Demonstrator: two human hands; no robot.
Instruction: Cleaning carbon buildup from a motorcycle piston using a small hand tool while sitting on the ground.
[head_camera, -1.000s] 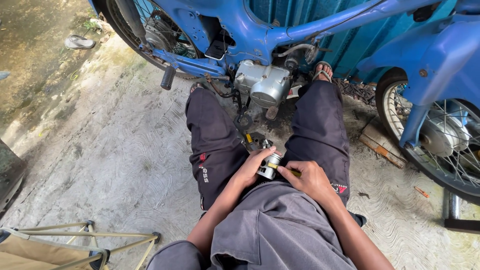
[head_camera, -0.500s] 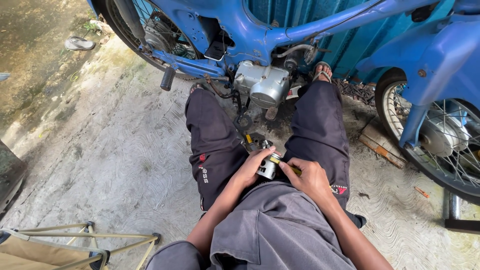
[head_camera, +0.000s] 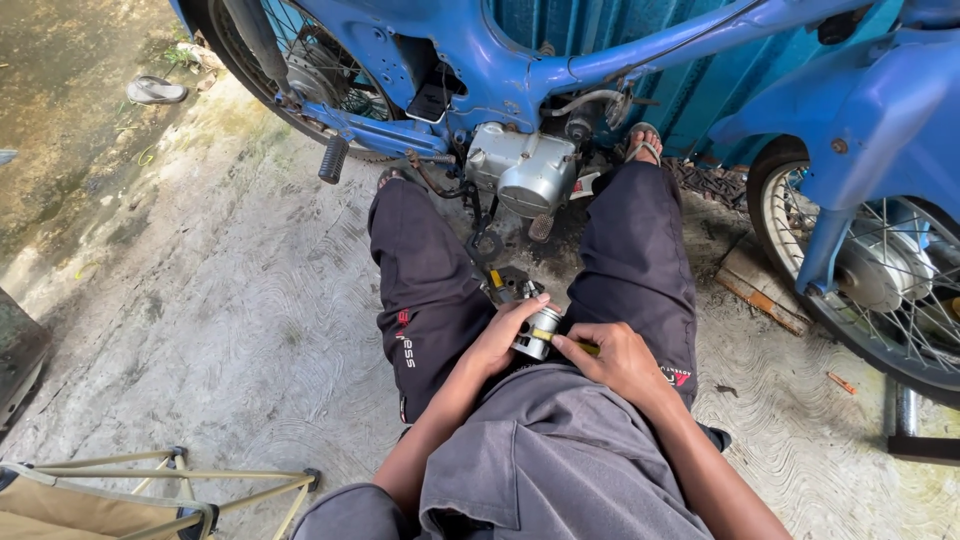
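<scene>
I sit on the concrete floor with my legs in dark trousers stretched toward a blue motorbike (head_camera: 520, 60). My left hand (head_camera: 505, 335) grips a small silvery metal cylinder part (head_camera: 538, 332) held over my lap. My right hand (head_camera: 615, 358) is closed around a thin yellow-handled tool (head_camera: 572, 345) whose tip touches the cylinder. The bike's grey engine case (head_camera: 525, 172) lies just beyond my knees. Small dark parts (head_camera: 510, 285) lie on the ground between my legs.
The bike's front spoked wheel (head_camera: 880, 270) is at the right, its rear wheel (head_camera: 300, 70) at top left. A folding stool frame (head_camera: 150, 490) stands at bottom left. A sandal (head_camera: 155, 92) lies far left. A wooden block (head_camera: 760, 285) rests near the front wheel.
</scene>
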